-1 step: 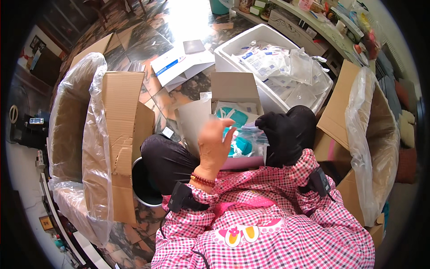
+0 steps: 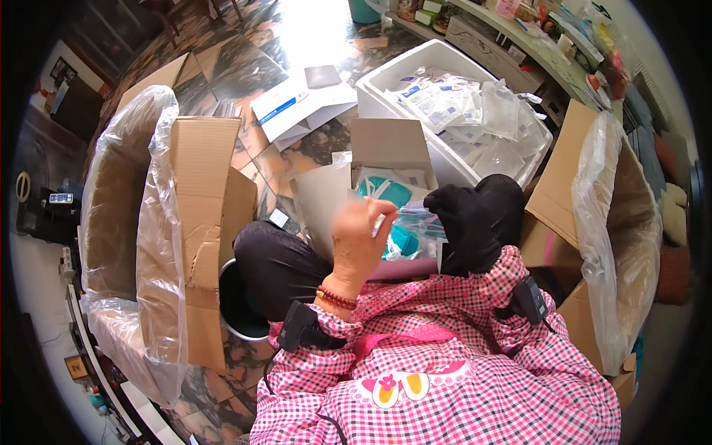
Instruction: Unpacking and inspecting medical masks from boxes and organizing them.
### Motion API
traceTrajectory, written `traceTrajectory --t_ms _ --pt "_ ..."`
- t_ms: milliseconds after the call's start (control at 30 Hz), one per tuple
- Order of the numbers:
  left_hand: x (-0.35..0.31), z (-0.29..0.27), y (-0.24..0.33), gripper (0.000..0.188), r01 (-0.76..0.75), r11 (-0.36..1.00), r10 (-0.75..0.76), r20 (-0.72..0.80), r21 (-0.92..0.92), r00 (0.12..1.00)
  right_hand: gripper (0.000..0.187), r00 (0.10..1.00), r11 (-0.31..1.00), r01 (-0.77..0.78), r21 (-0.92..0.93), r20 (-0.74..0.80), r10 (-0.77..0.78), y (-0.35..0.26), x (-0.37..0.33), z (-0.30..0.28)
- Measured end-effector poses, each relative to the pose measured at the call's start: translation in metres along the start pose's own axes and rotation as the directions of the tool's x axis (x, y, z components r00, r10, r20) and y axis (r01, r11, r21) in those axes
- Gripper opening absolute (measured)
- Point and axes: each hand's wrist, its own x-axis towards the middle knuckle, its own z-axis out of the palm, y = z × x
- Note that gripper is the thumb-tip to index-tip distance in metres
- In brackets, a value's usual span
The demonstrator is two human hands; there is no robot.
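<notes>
In front of my lap, an open carton (image 2: 391, 143) holds teal rounded pieces (image 2: 391, 191) with white straps, beside clear packaging. My left hand (image 2: 361, 231), bare with a beaded bracelet at the wrist, is raised over the carton's near left side. Its thumb and forefinger are pinched together; what is between them, if anything, I cannot make out. In a black glove, my right hand (image 2: 469, 236) is closed at the carton's right side. Its fingertips meet the edge of a clear plastic bag (image 2: 421, 220) with a bluish strip, which lies over the teal pieces.
A white foam box (image 2: 371, 96) of flat printed packets stands beyond the carton. Plastic-lined cardboard boxes flank me, left (image 2: 200, 208) and right (image 2: 558, 178). A dark bucket (image 2: 228, 311) stands by my left knee. A white folded carton (image 2: 319, 104) lies on the tiled floor.
My left thumb and forefinger have come from apart to pinched together, and the hand has shifted slightly. My right hand has stayed in place.
</notes>
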Motion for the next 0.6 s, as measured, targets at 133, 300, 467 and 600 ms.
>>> traceTrajectory --t_ms 133,300,467,600 --pt "-0.007 0.005 0.007 0.015 -0.105 0.993 0.109 0.079 -0.049 0.991 0.019 0.997 0.989 -0.068 0.134 -0.013 0.071 0.003 0.002 0.002" --pt "-0.010 0.008 0.002 0.009 0.038 0.995 -0.027 0.120 -0.093 0.992 0.019 0.998 0.984 -0.061 0.169 0.029 0.056 0.005 0.003 -0.006" --pt "-0.013 0.007 0.003 0.010 0.114 0.982 -0.073 0.248 -0.152 0.966 0.018 0.996 0.982 -0.090 0.164 0.043 0.084 0.009 0.004 -0.009" --pt "-0.018 0.014 -0.004 0.010 0.238 0.922 -0.179 0.210 -0.304 0.961 0.020 0.958 0.836 -0.282 0.470 0.186 0.219 -0.002 0.002 -0.011"
